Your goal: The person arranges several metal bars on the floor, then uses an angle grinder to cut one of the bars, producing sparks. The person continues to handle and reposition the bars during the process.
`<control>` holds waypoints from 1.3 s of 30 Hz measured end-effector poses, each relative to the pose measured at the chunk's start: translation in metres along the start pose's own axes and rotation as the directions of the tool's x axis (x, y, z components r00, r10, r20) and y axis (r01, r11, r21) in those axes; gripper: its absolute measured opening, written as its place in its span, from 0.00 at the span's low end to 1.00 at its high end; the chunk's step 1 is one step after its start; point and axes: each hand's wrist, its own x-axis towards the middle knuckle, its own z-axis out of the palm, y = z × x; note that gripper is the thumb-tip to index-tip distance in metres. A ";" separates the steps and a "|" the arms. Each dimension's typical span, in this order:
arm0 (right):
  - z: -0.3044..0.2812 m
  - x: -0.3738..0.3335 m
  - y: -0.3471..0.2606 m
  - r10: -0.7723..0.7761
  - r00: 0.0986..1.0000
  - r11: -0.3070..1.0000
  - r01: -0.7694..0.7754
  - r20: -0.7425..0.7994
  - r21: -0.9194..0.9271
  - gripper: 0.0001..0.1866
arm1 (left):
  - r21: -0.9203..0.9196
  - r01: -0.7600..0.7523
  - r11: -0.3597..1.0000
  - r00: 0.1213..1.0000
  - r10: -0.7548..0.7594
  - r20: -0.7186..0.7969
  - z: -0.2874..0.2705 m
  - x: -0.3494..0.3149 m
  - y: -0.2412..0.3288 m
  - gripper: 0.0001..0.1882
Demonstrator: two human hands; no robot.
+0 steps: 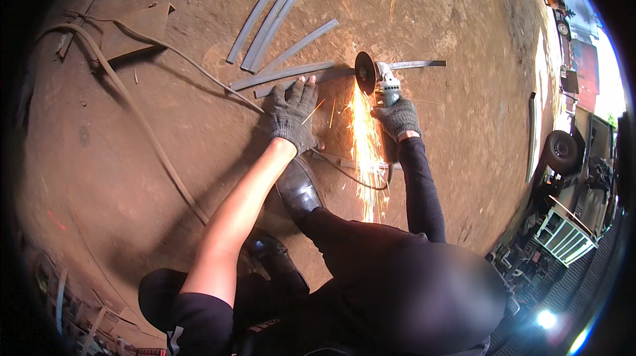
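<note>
My right hand (398, 118), in a dark grey knit glove, is closed round an angle grinder (389, 84). Its dark disc (365, 73) stands upright against a long metal bar (417, 64) on the ground. A stream of orange sparks (366, 151) pours from the disc back toward me. My left hand (295, 112), gloved the same way with bare fingertips, lies with fingers stretched out on the near end of the metal bars. Just beyond it another flat bar (285, 75) lies almost parallel. My shoe (299, 187) is right behind my left hand.
Several cut metal strips (273, 25) fan out on the brown dirt floor (477, 111). A thick cable (142, 117) and a thinner cord (192, 61) cross the left side. A rusty plate (136, 31) lies at far left. A vehicle with a spare wheel (562, 152) stands at right.
</note>
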 end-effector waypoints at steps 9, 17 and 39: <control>0.000 -0.001 -0.005 -0.033 0.999 0.998 0.033 -0.003 0.047 0.26 | -0.012 0.003 1.000 1.000 -0.003 0.028 -0.003 -0.002 -0.002 0.71; 0.005 0.007 -0.004 -0.071 0.997 0.996 0.070 0.017 0.046 0.29 | -0.002 0.017 1.000 0.999 -0.017 0.032 -0.003 -0.003 -0.006 0.71; 0.009 0.011 0.007 -0.053 0.998 0.998 0.053 -0.020 0.023 0.28 | -0.007 0.003 1.000 0.999 -0.003 -0.034 0.005 -0.002 -0.004 0.71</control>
